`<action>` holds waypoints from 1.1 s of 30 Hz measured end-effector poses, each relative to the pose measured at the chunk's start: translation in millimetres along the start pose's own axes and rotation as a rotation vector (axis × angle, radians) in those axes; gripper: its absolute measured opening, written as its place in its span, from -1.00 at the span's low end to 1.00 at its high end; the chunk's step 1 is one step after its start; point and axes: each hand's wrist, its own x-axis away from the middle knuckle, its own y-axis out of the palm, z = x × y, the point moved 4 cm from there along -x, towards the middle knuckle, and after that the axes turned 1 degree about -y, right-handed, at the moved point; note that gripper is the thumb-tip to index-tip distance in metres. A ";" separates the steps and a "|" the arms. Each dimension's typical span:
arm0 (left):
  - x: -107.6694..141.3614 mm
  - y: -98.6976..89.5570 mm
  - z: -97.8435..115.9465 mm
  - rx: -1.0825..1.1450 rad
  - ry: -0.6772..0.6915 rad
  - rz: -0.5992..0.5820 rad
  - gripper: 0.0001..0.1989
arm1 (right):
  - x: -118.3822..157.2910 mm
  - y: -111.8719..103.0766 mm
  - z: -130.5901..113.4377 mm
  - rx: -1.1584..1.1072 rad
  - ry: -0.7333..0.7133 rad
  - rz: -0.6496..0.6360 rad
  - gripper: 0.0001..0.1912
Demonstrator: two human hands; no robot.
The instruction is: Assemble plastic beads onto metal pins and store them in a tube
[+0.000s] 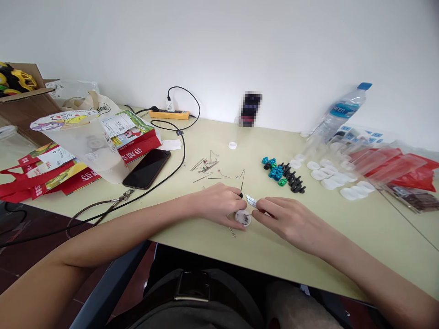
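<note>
Nearest is the belt buckle [194, 286] at the person's waist, below the small white cap [243, 218] on the table [274, 256]. The cap holds tiny metal bits, and a thin rod [232, 232] lies just on its near side. The left hand [222, 205] is closed about the cap, thumb at the near edge and fingers curled at the far edge, beside a black knob [240, 195] with a thin stem. The right hand [286, 219], just right of the cap, pinches thin silvery rods [251, 200] between thumb and fingers.

Left of the cap and farther out, a dark phone [147, 169] lies by a black cable [178, 171] and a tall clear cup [94, 148] with a cartoon top. Beyond the cap are scattered bent wires [208, 165]. To its right and beyond are blue and green knobs [275, 171], black knobs [294, 178], white round caps [329, 174] on clear tubes and a red plastic bag [404, 169].

Far left of the cap, red cartons [137, 146] bear Chinese characters and white labels too small to read; behind stands a cardboard box [25, 109]. Straight beyond the cap are another white lid [232, 145] and a blurred-out object [250, 108] by the wall. An orange power strip [169, 114] lies beyond and left; far right of the cap, a bottle [345, 109] leans, its blue label showing "ATER".
</note>
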 end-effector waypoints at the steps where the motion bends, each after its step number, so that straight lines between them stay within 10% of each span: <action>1: 0.2 0.0 0.0 -0.001 -0.001 0.000 -0.55 | -0.1 -0.4 0.2 -0.008 0.003 0.007 -0.72; 33: 0.8 -0.2 0.6 0.009 0.010 0.036 -0.56 | -3.1 2.3 0.8 -0.036 0.044 -0.022 -0.71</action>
